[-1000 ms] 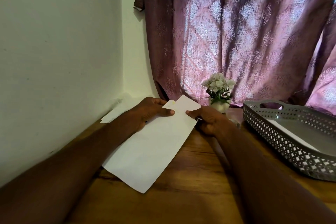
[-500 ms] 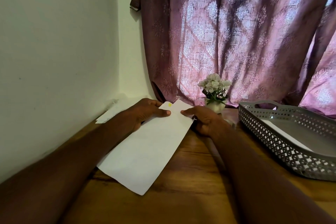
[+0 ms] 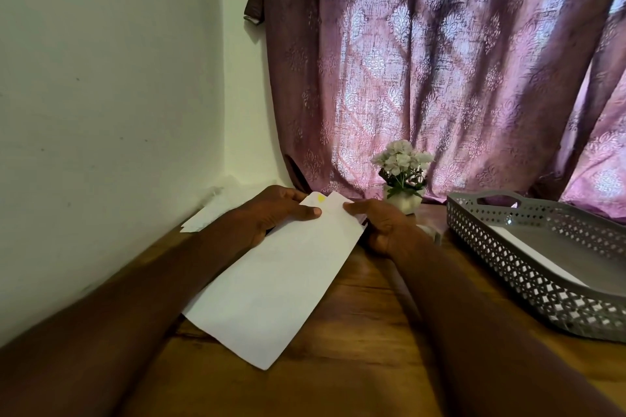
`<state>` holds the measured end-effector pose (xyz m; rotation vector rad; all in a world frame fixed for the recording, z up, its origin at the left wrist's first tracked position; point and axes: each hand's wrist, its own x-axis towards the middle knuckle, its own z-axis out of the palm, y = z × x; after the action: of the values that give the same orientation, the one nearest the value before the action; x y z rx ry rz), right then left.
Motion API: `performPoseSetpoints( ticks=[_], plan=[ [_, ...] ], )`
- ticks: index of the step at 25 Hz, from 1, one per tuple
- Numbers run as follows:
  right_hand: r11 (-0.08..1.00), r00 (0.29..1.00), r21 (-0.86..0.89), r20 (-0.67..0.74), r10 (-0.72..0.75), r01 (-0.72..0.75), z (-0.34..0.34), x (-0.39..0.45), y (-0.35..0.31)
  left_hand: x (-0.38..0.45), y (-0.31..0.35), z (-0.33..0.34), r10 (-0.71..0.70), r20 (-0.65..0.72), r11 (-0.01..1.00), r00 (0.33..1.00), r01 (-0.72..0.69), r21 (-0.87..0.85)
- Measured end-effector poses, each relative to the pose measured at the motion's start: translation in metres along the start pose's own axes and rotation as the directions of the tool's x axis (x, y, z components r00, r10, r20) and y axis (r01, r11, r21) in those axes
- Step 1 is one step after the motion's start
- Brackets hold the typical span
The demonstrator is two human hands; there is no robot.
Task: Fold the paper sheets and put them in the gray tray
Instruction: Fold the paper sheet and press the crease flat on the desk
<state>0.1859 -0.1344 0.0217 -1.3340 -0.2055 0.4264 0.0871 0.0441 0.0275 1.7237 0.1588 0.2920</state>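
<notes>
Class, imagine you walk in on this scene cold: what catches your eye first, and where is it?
First, the white folded paper lying slantwise on the wooden table, pinched at its far end by the left hand and right hand. Then the pink curtain behind, and the gray tray at right.

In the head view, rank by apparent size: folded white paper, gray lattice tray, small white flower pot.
Gray lattice tray and folded white paper look alike; the tray is cut off at the frame edge. Small white flower pot is smallest.

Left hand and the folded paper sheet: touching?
Touching. The head view shows the left hand pinching the folded paper sheet at its far end, thumb on top.
</notes>
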Motion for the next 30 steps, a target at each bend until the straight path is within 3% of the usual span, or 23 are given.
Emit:
performPoseSetpoints(
  ticks=[4,8,16,21,25,27,30],
  plan=[
    [0.997,1.000,-0.083,0.006,0.007,-0.007,0.0015,-0.0002,0.0003,0.0003,-0.0006,0.0008,-0.005,-0.012,1.000,1.000,0.005,0.021],
    [1.000,0.999,0.004,0.035,0.019,-0.019,-0.0002,0.0007,0.0002,-0.0014,0.0007,0.0006,0.002,-0.001,1.000,1.000,-0.002,0.003],
    [1.000,0.997,0.000,0.071,0.019,-0.019,0.0012,0.0029,0.0000,-0.0021,0.0017,0.0019,-0.009,-0.008,1.000,1.000,0.009,0.005],
    [0.999,0.999,-0.039,0.025,0.024,-0.023,0.0033,0.0030,0.0000,-0.0028,0.0027,0.0010,-0.010,-0.021,1.000,1.000,0.010,0.011],
    [1.000,0.997,0.030,0.078,0.005,-0.007,0.0040,-0.0016,-0.0003,-0.0032,0.0021,0.0014,-0.016,-0.013,1.000,1.000,0.016,-0.005],
    [0.995,0.994,-0.039,-0.050,-0.093,0.091,0.0051,0.0015,0.0008,-0.0026,0.0018,0.0001,-0.010,-0.034,1.000,0.999,0.010,-0.005],
    [0.908,0.928,-0.321,-0.163,-0.334,0.270,0.0071,0.0056,-0.0012,-0.0006,0.0014,-0.0028,-0.008,-0.083,1.000,0.997,0.008,-0.002]
  ],
)
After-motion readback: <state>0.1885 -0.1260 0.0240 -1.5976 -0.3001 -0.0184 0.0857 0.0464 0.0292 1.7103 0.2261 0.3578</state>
